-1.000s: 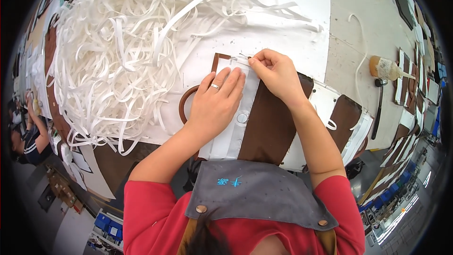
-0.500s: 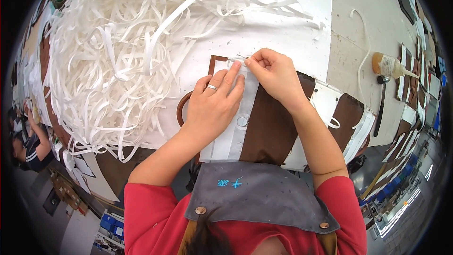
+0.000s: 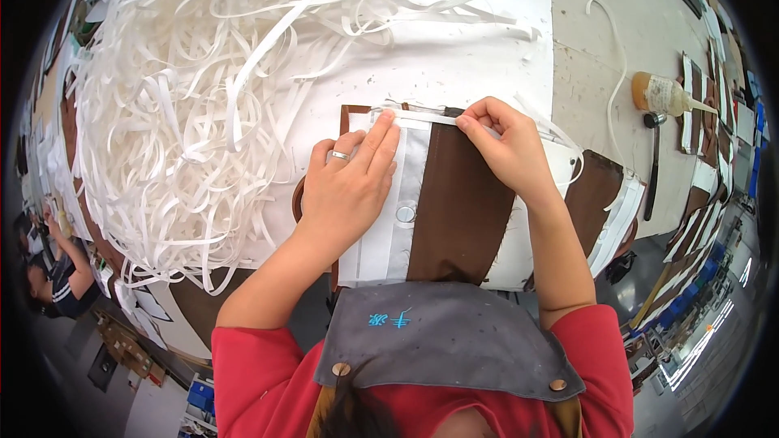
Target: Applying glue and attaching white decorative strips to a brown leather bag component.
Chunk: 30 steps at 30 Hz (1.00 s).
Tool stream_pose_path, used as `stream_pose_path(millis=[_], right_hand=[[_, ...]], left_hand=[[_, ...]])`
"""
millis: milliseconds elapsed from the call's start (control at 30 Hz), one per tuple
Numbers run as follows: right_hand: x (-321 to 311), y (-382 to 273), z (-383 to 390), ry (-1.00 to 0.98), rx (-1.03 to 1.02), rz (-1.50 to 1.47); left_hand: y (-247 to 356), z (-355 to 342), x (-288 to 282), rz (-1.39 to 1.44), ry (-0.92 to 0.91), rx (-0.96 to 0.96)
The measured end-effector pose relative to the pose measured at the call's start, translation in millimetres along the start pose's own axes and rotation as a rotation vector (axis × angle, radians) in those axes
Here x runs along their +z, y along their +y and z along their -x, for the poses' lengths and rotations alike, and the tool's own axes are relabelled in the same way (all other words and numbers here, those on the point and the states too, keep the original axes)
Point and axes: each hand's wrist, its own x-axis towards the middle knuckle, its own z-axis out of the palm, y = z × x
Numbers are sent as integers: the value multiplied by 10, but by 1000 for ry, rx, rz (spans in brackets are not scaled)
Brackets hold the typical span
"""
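A narrow white strip [image 3: 426, 118] runs along the far edge of a brown and white fabric piece [image 3: 454, 203]. With its fingers stretched out, my left hand [image 3: 350, 182] presses the strip's left end against the piece near its far left corner. My right hand [image 3: 513, 150] pinches the strip between thumb and fingers and holds it straight along the edge. The strip's loose tail [image 3: 560, 131] curls away past the right hand. A small round disc [image 3: 406, 214] sits on the pale band of the piece, and a brown curved part [image 3: 298, 201] shows beside my left wrist.
A large tangle of white strips [image 3: 178, 138] covers the left of the table. To the right lie a squeeze bottle with amber liquid [image 3: 659, 94], a black-handled hammer [image 3: 652, 164] and another brown and white piece [image 3: 596, 186]. Another person [image 3: 65, 268] is at far left.
My right hand has moved right along the far edge, drawing the strip out straight. My left hand still presses near the corner, its fingers now on the strip's end.
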Motion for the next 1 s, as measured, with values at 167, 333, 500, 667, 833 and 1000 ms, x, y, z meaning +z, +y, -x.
stream_pose_path(millis=[167, 333, 500, 667, 833, 1000], right_hand=[[47, -42, -3, 20, -15, 72], [65, -51, -22, 37, -33, 128], [97, -26, -17, 43, -68, 217], [82, -33, 14, 52, -92, 209], [-86, 95, 141, -7, -154, -36], [-251, 169, 175, 119, -80, 96]], left_hand=[[40, -59, -47, -92, -81, -15], [12, -118, -53, -132, -58, 39], [105, -182, -39, -93, -67, 74], [115, -178, 72, 70, -98, 186], [95, -171, 86, 108, -96, 164], [106, -203, 65, 112, -106, 147]])
